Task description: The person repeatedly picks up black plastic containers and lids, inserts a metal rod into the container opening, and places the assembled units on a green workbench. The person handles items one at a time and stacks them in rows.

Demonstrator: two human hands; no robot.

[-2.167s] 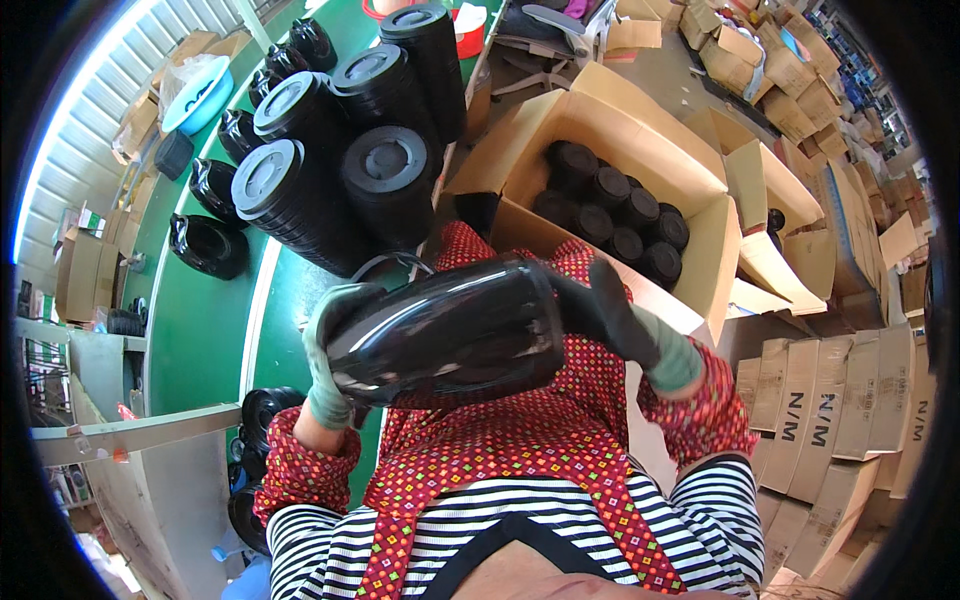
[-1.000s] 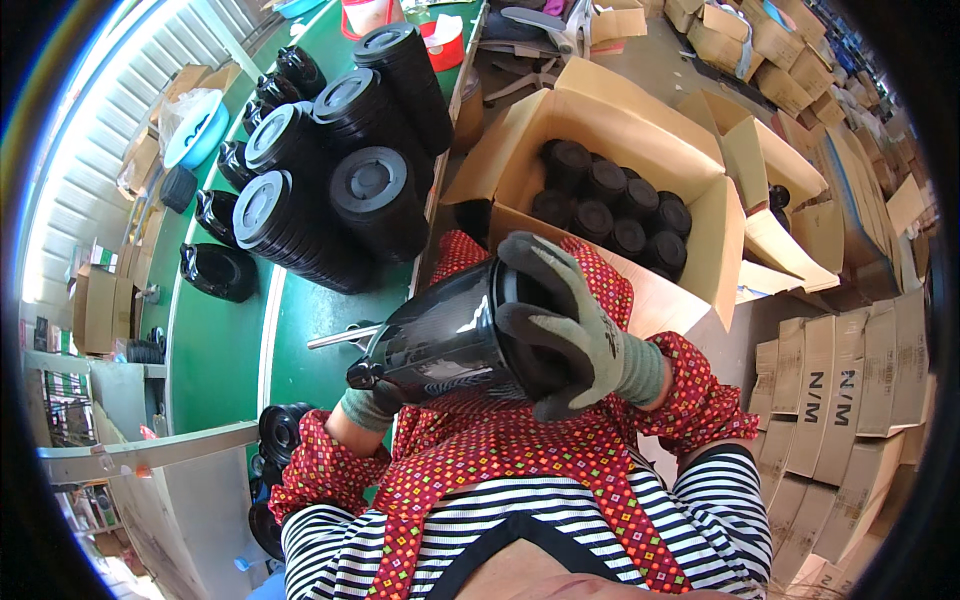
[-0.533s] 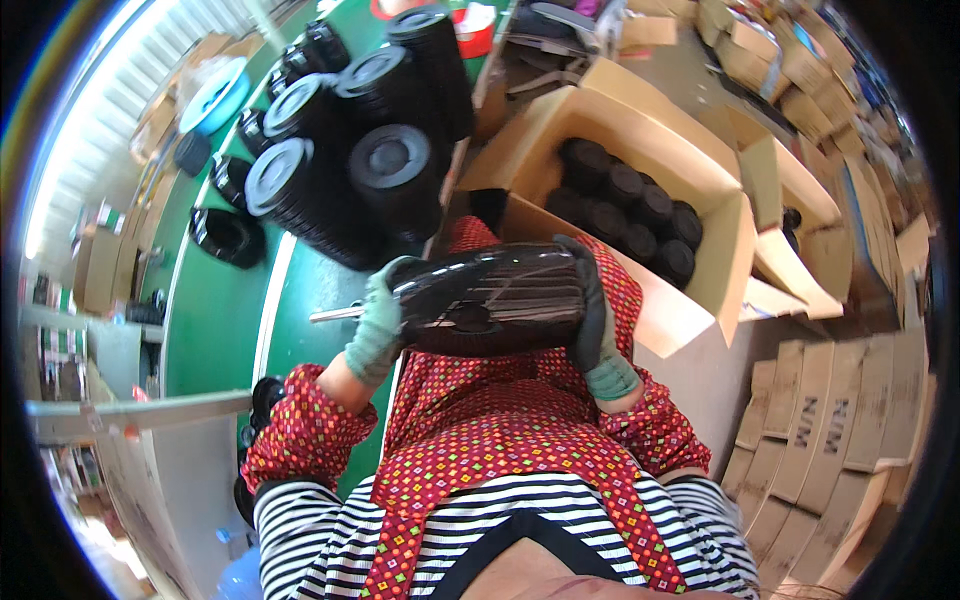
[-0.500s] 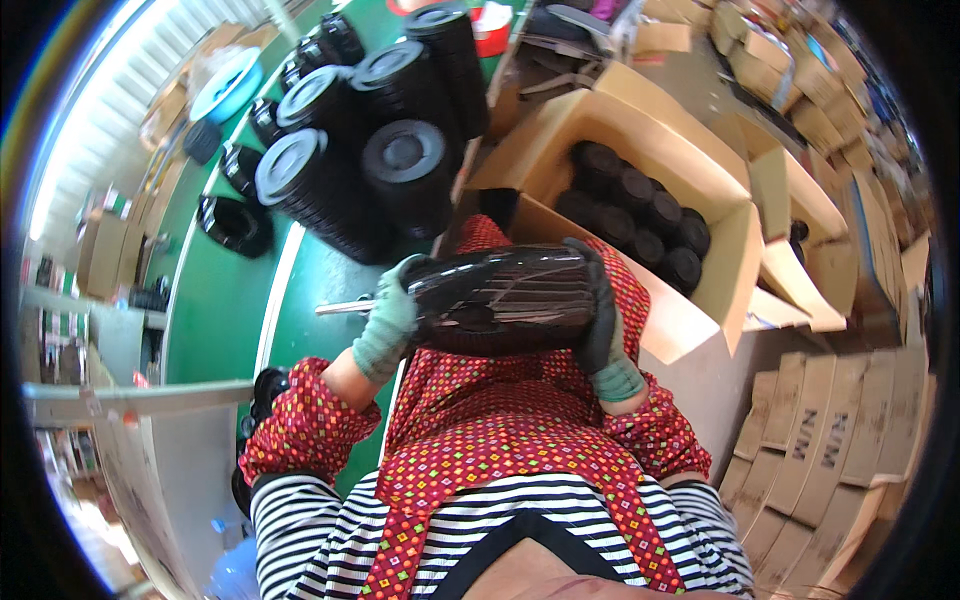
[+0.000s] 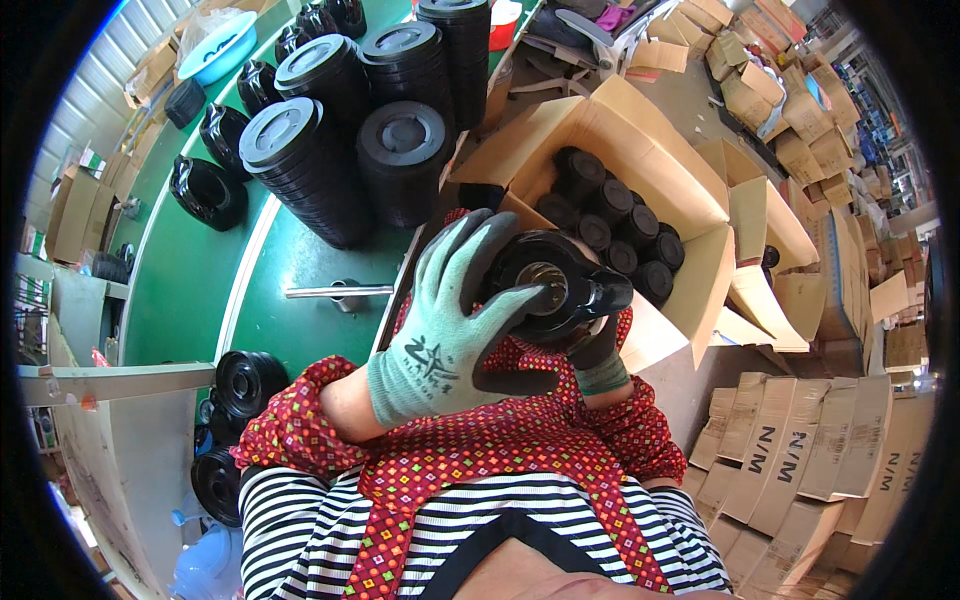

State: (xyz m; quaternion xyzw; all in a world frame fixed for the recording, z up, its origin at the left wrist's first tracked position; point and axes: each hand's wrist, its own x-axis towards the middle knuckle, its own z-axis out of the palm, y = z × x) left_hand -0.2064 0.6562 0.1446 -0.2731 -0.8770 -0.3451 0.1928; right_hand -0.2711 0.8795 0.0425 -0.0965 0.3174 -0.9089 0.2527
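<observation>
A glossy black jug (image 5: 598, 294) with a ring-shaped top and a side handle is tilted toward me above my lap. Its round opening shows a shiny inside. My right hand (image 5: 600, 362), in a green glove with dark fingers, grips it from below right, partly hidden behind it. My left hand (image 5: 440, 345), in a matching glove, is spread over the near left of the top. Its index fingertip lies at the opening, while the thumb stands apart. On the green table to the left lies a metal bar (image 5: 325, 291) with a short round fitting (image 5: 346, 299).
Stacks of black round lids (image 5: 402, 150) and glossy black handled parts (image 5: 208, 192) stand on the green table (image 5: 300, 335). At right, an open carton (image 5: 712, 285) holds several black cylinders. Flattened cartons (image 5: 780, 440) are stacked at lower right; a blue basin (image 5: 222, 48) sits far left.
The jug has turned from lying sideways between both hands to showing its top. My left hand has moved from its left end onto the top, fingers spread. The metal bar shows more fully.
</observation>
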